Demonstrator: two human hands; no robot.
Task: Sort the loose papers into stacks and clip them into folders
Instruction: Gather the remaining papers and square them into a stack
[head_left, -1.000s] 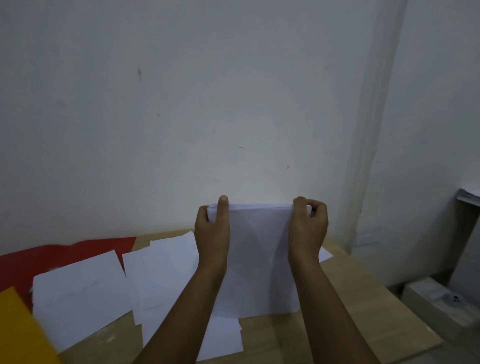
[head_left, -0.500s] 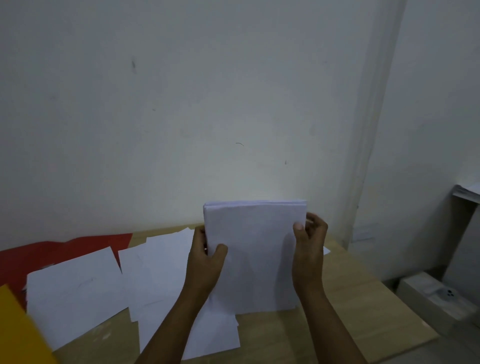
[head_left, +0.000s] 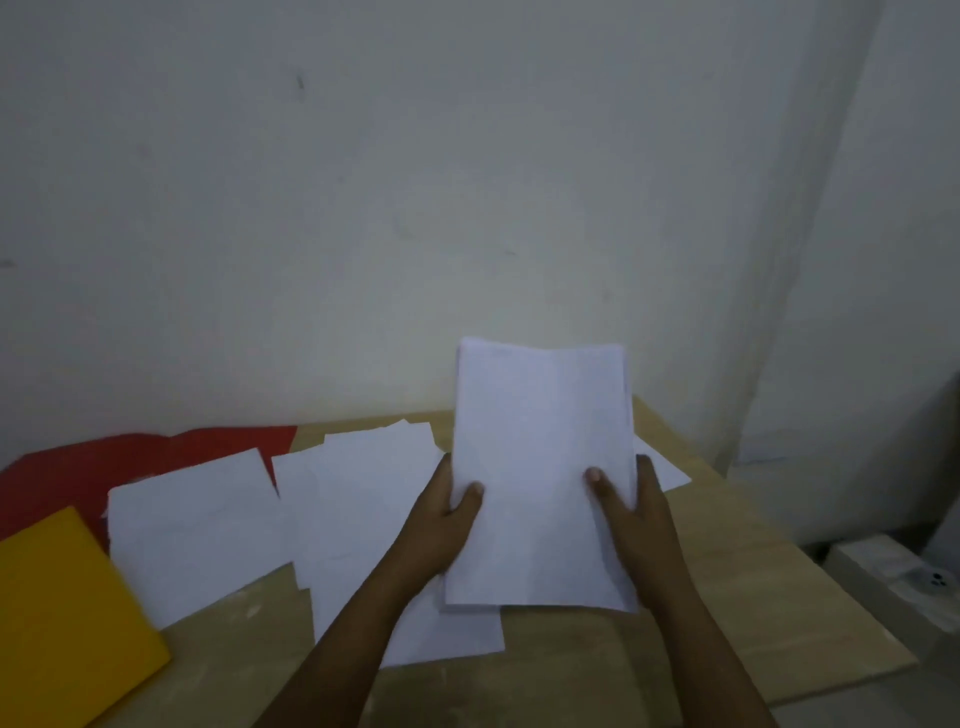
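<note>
Sorting looks only partly done. Both hands hold one squared-up stack of white paper sheets (head_left: 540, 467) upright above the light wooden surface (head_left: 727, 597): the left hand (head_left: 441, 525) grips its left edge with the thumb across the front, and the right hand (head_left: 631, 519) grips the right edge likewise. Loose white sheets (head_left: 332, 509) lie scattered and overlapping on the surface to the left and beneath the stack. A flat yellow folder (head_left: 62, 623) lies closed at the near left, and a red folder (head_left: 104, 467) sits partly under the sheets by the wall. Neither shows papers inside, and no clip is visible, so clipping and filing appear to remain.
</note>
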